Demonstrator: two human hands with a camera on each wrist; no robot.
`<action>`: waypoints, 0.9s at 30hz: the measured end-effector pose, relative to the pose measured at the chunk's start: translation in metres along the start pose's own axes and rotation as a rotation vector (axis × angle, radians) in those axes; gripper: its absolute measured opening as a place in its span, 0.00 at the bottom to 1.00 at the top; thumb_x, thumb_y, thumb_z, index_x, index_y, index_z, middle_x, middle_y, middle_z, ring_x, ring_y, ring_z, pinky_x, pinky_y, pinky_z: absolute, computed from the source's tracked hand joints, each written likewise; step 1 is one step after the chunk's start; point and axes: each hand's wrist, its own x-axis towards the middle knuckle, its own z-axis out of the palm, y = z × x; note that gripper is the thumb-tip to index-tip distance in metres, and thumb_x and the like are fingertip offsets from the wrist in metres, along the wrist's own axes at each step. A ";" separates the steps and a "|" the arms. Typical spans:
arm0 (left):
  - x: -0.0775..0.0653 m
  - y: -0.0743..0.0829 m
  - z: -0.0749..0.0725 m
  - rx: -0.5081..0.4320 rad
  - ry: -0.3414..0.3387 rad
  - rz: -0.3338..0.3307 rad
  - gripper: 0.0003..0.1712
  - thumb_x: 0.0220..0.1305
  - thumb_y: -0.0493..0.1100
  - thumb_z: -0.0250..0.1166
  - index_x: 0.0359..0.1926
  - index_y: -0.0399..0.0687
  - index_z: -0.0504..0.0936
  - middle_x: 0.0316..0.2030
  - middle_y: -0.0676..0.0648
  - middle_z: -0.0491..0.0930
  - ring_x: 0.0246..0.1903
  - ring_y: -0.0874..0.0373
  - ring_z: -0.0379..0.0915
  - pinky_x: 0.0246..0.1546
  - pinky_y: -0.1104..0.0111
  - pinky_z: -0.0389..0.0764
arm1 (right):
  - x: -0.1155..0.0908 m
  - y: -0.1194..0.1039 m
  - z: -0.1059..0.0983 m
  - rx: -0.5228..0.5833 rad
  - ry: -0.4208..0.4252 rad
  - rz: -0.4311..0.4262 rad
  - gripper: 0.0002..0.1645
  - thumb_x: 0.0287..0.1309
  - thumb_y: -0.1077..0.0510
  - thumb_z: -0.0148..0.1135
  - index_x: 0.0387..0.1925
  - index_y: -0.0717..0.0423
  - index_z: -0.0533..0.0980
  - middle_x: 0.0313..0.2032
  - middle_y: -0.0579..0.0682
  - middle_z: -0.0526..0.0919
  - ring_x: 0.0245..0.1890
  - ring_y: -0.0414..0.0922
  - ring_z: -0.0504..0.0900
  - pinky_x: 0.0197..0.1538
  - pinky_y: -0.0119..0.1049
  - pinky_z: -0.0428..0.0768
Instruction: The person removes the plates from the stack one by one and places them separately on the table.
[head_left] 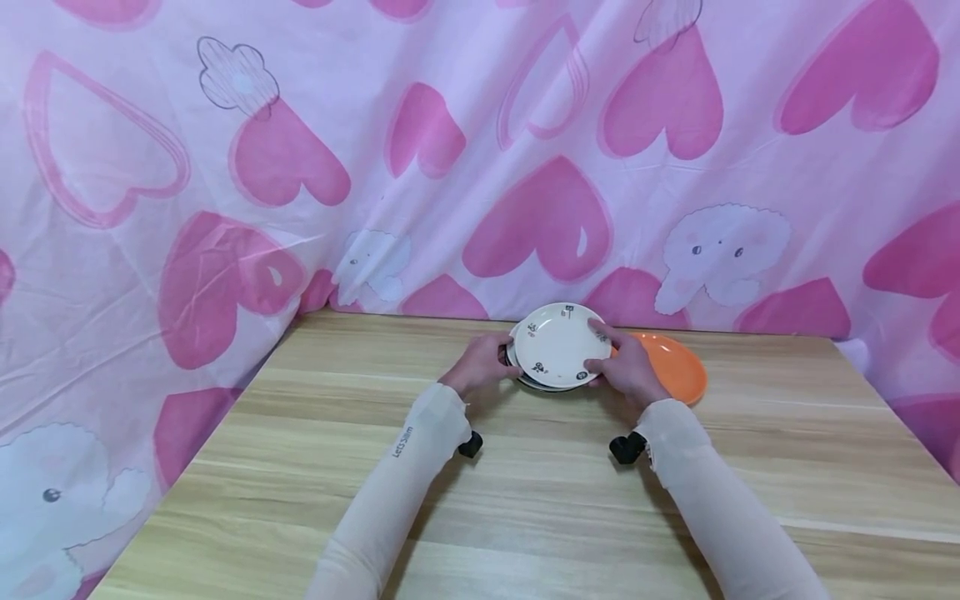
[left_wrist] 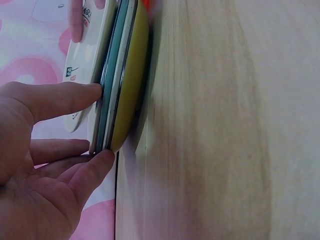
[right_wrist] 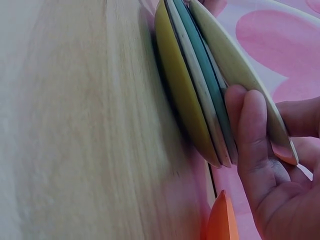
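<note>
A stack of plates stands near the table's back edge, with a yellow plate (left_wrist: 132, 85) at the bottom and a green plate (right_wrist: 200, 60) higher up. My left hand (head_left: 482, 364) grips the stack's left rim between thumb and fingers. Above it, a white plate (head_left: 558, 346) with small dark prints tilts, its right side raised off the stack. My right hand (head_left: 628, 367) pinches that white plate by its right rim. In the right wrist view, the fingers lie between it and the plates beneath.
Just right of the stack an orange plate (head_left: 678, 371) lies on the wooden table (head_left: 525, 500). Behind the table hangs a pink cloth (head_left: 450, 225) with hearts, which also runs along the left side. Each wrist carries a small black device (head_left: 628, 448).
</note>
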 end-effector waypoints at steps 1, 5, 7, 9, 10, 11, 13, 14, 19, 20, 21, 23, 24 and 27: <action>0.000 0.000 0.000 0.001 -0.001 -0.001 0.29 0.58 0.41 0.74 0.60 0.40 0.78 0.52 0.42 0.83 0.51 0.51 0.76 0.59 0.60 0.78 | 0.000 0.000 0.000 -0.007 0.003 0.003 0.50 0.62 0.67 0.63 0.78 0.35 0.54 0.78 0.60 0.52 0.28 0.45 0.82 0.37 0.36 0.88; 0.000 0.000 0.000 -0.014 -0.010 -0.007 0.30 0.58 0.41 0.73 0.61 0.40 0.78 0.52 0.42 0.83 0.50 0.52 0.76 0.58 0.61 0.78 | -0.002 0.001 -0.001 -0.029 0.010 0.002 0.50 0.62 0.66 0.63 0.78 0.35 0.54 0.78 0.61 0.53 0.28 0.46 0.83 0.37 0.37 0.87; -0.001 0.000 0.000 -0.019 -0.007 -0.003 0.29 0.58 0.41 0.73 0.61 0.39 0.78 0.51 0.42 0.83 0.49 0.51 0.76 0.56 0.62 0.79 | -0.002 0.000 -0.001 -0.031 0.017 -0.005 0.49 0.62 0.66 0.63 0.78 0.35 0.54 0.77 0.60 0.54 0.28 0.46 0.83 0.37 0.37 0.87; -0.001 0.000 0.000 -0.027 -0.003 0.003 0.28 0.58 0.40 0.73 0.59 0.39 0.79 0.49 0.42 0.83 0.48 0.51 0.77 0.54 0.63 0.79 | -0.003 -0.001 -0.001 -0.019 0.017 -0.016 0.49 0.62 0.67 0.63 0.78 0.36 0.54 0.77 0.60 0.54 0.28 0.45 0.83 0.37 0.37 0.88; -0.001 0.000 0.000 -0.028 0.000 0.005 0.27 0.58 0.40 0.73 0.59 0.39 0.79 0.48 0.42 0.84 0.48 0.52 0.77 0.53 0.63 0.80 | -0.004 -0.001 -0.002 -0.013 0.018 -0.021 0.49 0.62 0.67 0.62 0.78 0.37 0.55 0.77 0.60 0.54 0.28 0.45 0.83 0.38 0.37 0.88; -0.001 0.000 0.000 -0.030 0.001 0.006 0.27 0.58 0.40 0.73 0.58 0.39 0.80 0.47 0.42 0.84 0.47 0.52 0.77 0.53 0.64 0.80 | -0.004 -0.002 -0.002 -0.009 0.018 -0.025 0.49 0.62 0.67 0.62 0.78 0.37 0.55 0.77 0.59 0.55 0.29 0.44 0.83 0.38 0.37 0.88; -0.001 0.000 0.000 -0.034 0.003 0.007 0.26 0.58 0.41 0.74 0.57 0.39 0.80 0.47 0.42 0.84 0.46 0.53 0.78 0.52 0.65 0.80 | -0.005 -0.003 -0.003 -0.004 0.020 -0.034 0.49 0.62 0.67 0.62 0.78 0.37 0.55 0.78 0.59 0.54 0.30 0.45 0.82 0.38 0.36 0.88; -0.002 0.000 0.000 -0.034 0.003 0.007 0.25 0.58 0.41 0.74 0.56 0.39 0.80 0.47 0.42 0.84 0.46 0.53 0.77 0.52 0.65 0.80 | -0.005 -0.004 -0.003 -0.003 0.019 -0.039 0.49 0.62 0.67 0.62 0.78 0.37 0.54 0.78 0.59 0.54 0.31 0.45 0.82 0.38 0.36 0.88; -0.002 0.000 0.000 -0.040 0.005 0.002 0.23 0.58 0.40 0.74 0.54 0.39 0.81 0.44 0.42 0.84 0.43 0.55 0.76 0.47 0.67 0.80 | -0.006 -0.004 -0.005 -0.013 0.024 -0.059 0.49 0.62 0.68 0.62 0.78 0.37 0.54 0.79 0.58 0.52 0.40 0.49 0.82 0.40 0.36 0.88; -0.002 0.000 0.000 -0.040 0.004 0.000 0.23 0.58 0.40 0.74 0.53 0.39 0.81 0.44 0.42 0.83 0.42 0.55 0.75 0.46 0.68 0.80 | -0.007 -0.004 -0.005 -0.012 0.023 -0.062 0.49 0.62 0.68 0.61 0.78 0.37 0.54 0.79 0.58 0.52 0.40 0.50 0.82 0.40 0.36 0.88; -0.003 0.000 0.000 -0.042 0.002 -0.003 0.23 0.58 0.40 0.74 0.53 0.39 0.81 0.43 0.42 0.83 0.42 0.56 0.75 0.45 0.68 0.80 | -0.007 -0.003 -0.006 -0.017 0.023 -0.065 0.49 0.62 0.68 0.61 0.78 0.38 0.55 0.79 0.58 0.52 0.40 0.49 0.82 0.41 0.37 0.88; -0.003 0.000 -0.001 -0.036 0.000 0.000 0.23 0.57 0.39 0.74 0.53 0.38 0.81 0.43 0.42 0.83 0.41 0.56 0.75 0.44 0.69 0.79 | -0.008 -0.002 -0.007 -0.023 0.022 -0.076 0.48 0.62 0.68 0.61 0.78 0.39 0.55 0.79 0.59 0.52 0.38 0.48 0.83 0.41 0.38 0.88; -0.003 0.001 -0.001 -0.030 -0.002 0.002 0.23 0.57 0.39 0.74 0.53 0.38 0.81 0.43 0.42 0.83 0.41 0.56 0.75 0.44 0.69 0.80 | -0.009 -0.001 -0.008 -0.024 0.022 -0.084 0.48 0.62 0.68 0.61 0.78 0.39 0.55 0.78 0.59 0.52 0.37 0.48 0.83 0.41 0.39 0.88; -0.003 0.002 -0.001 -0.013 -0.004 0.012 0.23 0.57 0.39 0.74 0.52 0.38 0.81 0.44 0.42 0.84 0.42 0.56 0.75 0.45 0.68 0.80 | -0.009 0.001 -0.011 -0.032 0.024 -0.105 0.48 0.62 0.67 0.61 0.78 0.41 0.55 0.78 0.60 0.52 0.32 0.46 0.83 0.41 0.41 0.88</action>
